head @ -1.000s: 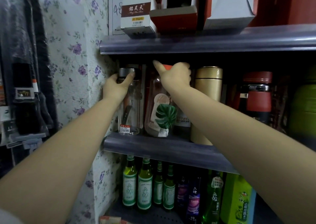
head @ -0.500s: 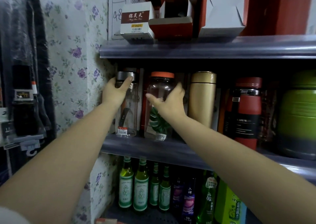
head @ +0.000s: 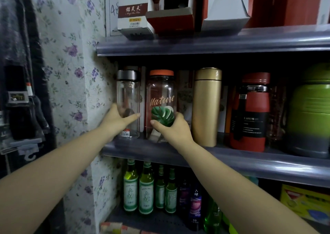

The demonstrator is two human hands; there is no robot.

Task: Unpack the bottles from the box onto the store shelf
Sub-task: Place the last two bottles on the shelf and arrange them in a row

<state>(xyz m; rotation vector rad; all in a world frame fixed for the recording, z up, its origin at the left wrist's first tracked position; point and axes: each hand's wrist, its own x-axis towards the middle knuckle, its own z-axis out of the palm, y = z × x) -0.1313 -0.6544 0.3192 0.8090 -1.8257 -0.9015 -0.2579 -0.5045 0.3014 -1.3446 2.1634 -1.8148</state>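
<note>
Two clear bottles stand upright at the left end of the middle shelf (head: 160,151). The slim glass bottle (head: 127,98) has a silver cap; my left hand (head: 117,121) holds its lower part, thumb across the front. Beside it stands a wider bottle (head: 160,94) with an orange lid, "Nature" lettering and a green leaf print. My right hand (head: 172,128) grips the base of that bottle from the right, thumb under the leaf. The box the bottles came from is out of sight.
A gold flask (head: 207,107), a red flask (head: 250,112) and a green jug (head: 310,116) fill the shelf to the right. Cartons (head: 134,14) sit on the upper shelf. Green glass bottles (head: 139,187) stand below. Flowered wallpaper (head: 71,73) bounds the left.
Both hands have slid down from the bottle tops to their lower parts. My right hand left the orange lid and now grips the base. The view has tilted lower.
</note>
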